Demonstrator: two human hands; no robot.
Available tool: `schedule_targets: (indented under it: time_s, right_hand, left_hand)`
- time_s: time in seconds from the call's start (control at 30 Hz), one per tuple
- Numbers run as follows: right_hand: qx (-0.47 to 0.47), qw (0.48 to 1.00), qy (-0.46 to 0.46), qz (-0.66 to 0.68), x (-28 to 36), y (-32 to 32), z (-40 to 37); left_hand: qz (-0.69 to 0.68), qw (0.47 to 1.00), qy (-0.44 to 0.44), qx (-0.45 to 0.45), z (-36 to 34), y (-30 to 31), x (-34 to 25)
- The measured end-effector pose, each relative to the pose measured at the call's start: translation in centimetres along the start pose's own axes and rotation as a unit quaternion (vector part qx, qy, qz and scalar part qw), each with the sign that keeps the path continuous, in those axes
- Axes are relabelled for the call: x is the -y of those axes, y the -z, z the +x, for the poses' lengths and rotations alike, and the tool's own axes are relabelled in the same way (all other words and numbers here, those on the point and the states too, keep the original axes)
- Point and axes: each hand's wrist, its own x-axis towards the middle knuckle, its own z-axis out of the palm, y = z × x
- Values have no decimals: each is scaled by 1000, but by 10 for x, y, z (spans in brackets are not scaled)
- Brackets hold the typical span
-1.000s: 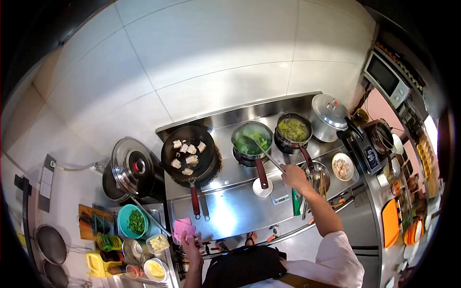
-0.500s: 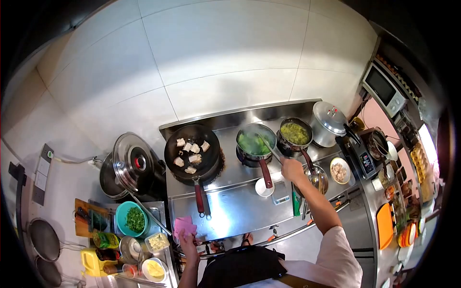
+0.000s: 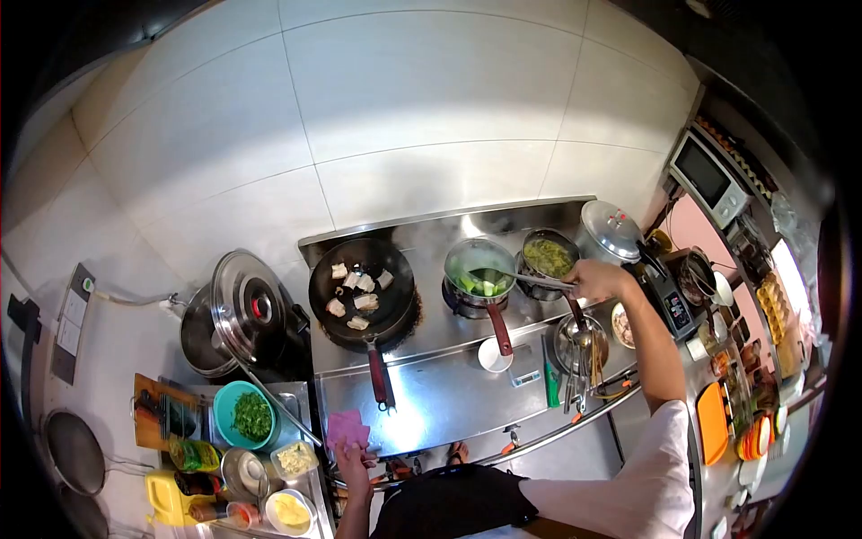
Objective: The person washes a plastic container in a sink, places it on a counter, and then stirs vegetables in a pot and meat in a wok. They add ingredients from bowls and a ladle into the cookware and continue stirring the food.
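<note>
My right hand (image 3: 600, 280) grips the handle of a long-handled metal spoon (image 3: 534, 279). Its dark head reaches into a steaming saucepan (image 3: 501, 328) with green vegetables (image 3: 480, 286) inside. How deep the head sits is hard to tell. At the counter's front edge my left hand (image 3: 356, 464) holds a folded pink cloth (image 3: 346, 428) between its fingers. Beyond the cloth, a dark frying pan (image 3: 377, 373) with several pale pieces of food (image 3: 364, 283) rests on the left burner. Behind my right wrist stands a pan of yellow-green food (image 3: 548, 255).
A lidded pot (image 3: 611, 229) stands at the back right. A white bowl (image 3: 494, 356), a green-handled tool (image 3: 551, 384) and a metal bowl of utensils (image 3: 567, 346) sit along the front. Left are a teal bowl of chopped greens (image 3: 224, 413) and a large wok lid (image 3: 238, 278).
My right hand has moved right and away from me, swinging the spoon to a flatter angle across the saucepan. The head view has shifted slightly. My left hand still holds the cloth.
</note>
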Motion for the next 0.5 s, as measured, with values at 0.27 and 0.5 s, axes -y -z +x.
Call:
schedule_targets:
  time_s: [0.27, 0.5]
  right_hand:
    - [71, 994, -43, 67, -16, 9, 20]
    - [82, 974, -63, 201, -14, 10, 13]
  left_hand:
    - [-20, 1000, -8, 3, 9, -4, 3]
    - [-7, 1000, -14, 5, 9, 2, 6]
